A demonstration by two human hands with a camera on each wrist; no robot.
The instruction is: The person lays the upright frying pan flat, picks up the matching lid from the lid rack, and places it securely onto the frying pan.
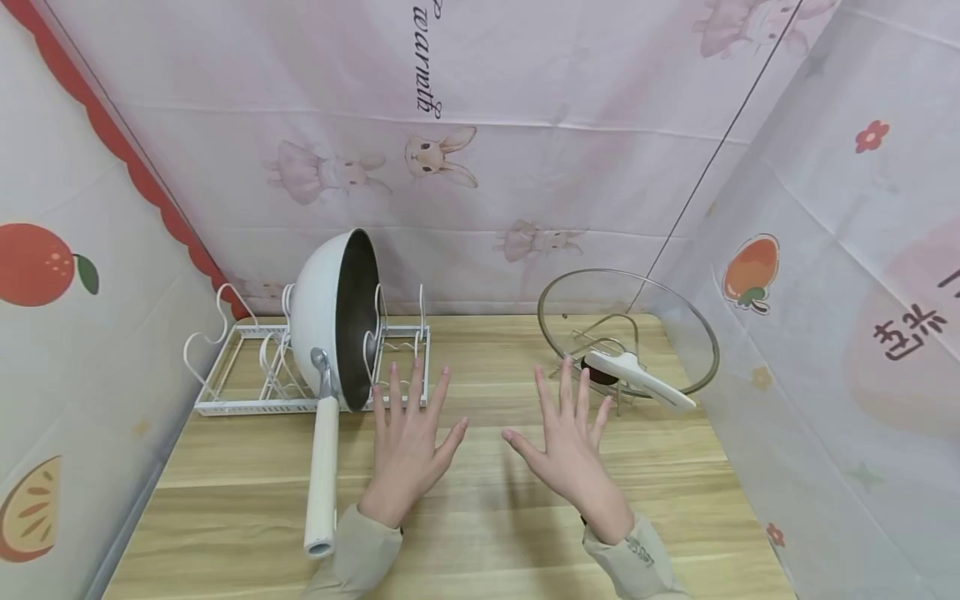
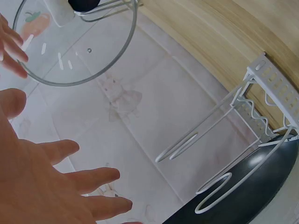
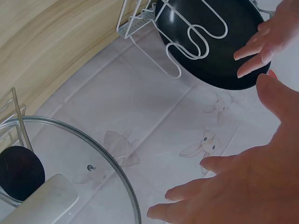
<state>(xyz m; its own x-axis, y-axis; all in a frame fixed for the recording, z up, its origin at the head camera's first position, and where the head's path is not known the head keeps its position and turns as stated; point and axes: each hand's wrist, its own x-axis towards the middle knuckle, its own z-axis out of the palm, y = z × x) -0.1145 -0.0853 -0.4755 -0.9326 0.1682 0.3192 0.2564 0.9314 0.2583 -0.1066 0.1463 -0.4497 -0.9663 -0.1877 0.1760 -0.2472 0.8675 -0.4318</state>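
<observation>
Both hands hover over the table with fingers spread and hold nothing. My left hand (image 1: 408, 454) is just right of a white wok (image 1: 315, 308), its fingertips overlapping the rack's front edge in the head view. The wok stands on its side in a white wire rack (image 1: 255, 408), dark inside (image 3: 215, 56) turned rightward, with its long pale handle (image 1: 322, 483) pointing toward me. To the right, my right hand (image 1: 573, 458) has its fingertips near a glass lid (image 1: 675, 333). That lid leans on a small wire stand (image 1: 636, 333), its white handle (image 1: 648, 383) facing me.
A light wood-grain table (image 1: 480, 517) lies beneath everything. Printed cloth walls rise at the back (image 1: 465, 250), the left (image 1: 112, 350) and the right (image 1: 810, 375). The wok handle reaches out over the table's front left, beside the left sleeve (image 1: 363, 546).
</observation>
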